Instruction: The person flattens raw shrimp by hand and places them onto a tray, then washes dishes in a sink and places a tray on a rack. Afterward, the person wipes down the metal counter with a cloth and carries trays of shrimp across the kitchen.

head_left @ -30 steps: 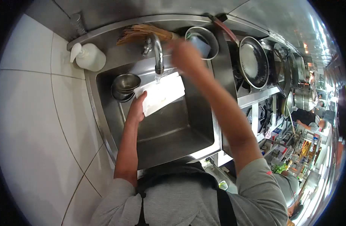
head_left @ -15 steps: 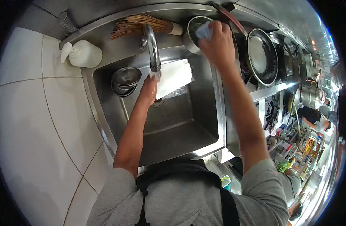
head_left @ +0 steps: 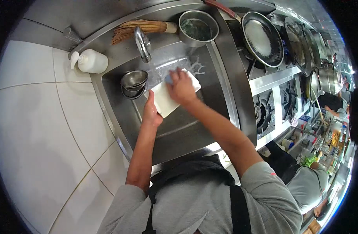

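A white rectangular plate is tilted over the sink. My left hand is closed on its left edge, thumb on top. On the plate's upper face, my right hand presses a pale blue sponge; the fingers are blurred and cover most of it. White suds lie on the sink's back wall beside the plate. Several small metal bowls are stacked in the sink, left of the plate. Behind the plate stands the faucet.
A metal pot with soapy liquid and a straw brush sit behind the sink. At back left is a white pump bottle. A frying pan rests on the stove to the right. Another person is at far right.
My right hand has come from the pot down onto the plate with the sponge. The plate has moved out from under the faucet, toward me. My view has shifted slightly.
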### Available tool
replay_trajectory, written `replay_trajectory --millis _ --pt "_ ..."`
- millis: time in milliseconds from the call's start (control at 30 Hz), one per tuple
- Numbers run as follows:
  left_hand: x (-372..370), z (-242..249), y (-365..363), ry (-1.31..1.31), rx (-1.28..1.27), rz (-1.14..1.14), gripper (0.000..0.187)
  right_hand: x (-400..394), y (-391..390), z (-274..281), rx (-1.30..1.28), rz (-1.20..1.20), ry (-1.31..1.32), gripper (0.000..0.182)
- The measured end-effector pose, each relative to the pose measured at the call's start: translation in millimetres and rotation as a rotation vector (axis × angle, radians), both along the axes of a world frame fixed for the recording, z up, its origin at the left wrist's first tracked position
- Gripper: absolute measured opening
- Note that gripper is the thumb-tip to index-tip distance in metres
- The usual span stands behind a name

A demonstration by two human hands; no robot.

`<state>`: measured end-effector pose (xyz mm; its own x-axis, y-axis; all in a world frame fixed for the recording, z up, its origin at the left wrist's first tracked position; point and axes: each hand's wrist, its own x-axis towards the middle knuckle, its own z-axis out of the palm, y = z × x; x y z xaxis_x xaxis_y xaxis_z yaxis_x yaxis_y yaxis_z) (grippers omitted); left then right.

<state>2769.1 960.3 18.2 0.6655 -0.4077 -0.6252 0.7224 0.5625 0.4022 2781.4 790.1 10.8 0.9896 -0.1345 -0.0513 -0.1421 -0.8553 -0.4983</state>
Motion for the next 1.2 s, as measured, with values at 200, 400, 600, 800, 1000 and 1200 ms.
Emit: replay_trajectory --millis 200,400,600,800,1000,1200 --pt "-4.6 -3.9 4.7 0.113 0.066 0.06 0.063 -9.8 1.4 62.9 0.477 0.019 0.246 0.044" --pt "-11.9 -2.3 -10.5 0.071 0.027 0.04 0.062 6.9 -22.4 16.4 -0.18 -0.058 -0.085 0.044" --pt "1.5 -9.2 -16.1 0.092 -0.046 0.009 0.067 -45.9 36.3 50.4 0.094 0.143 0.01 0.046" --pt "-6.0 -8.2 23.0 0.102 0.085 0.085 0.052 -20.3 -58.6 6.4 -0.274 -0.087 -0.027 0.048" --pt "-19.0 -27.3 24.8 -0.01 0.204 -0.051 0.047 -16.7 -100.5 -33.1 2.087 -0.254 0.514 0.055" --pt "-0.7 -9.4 1.2 -0.197 0.315 0.044 0.044 -47.3 -20.1 48.0 2.27 -0.826 0.399 0.057"
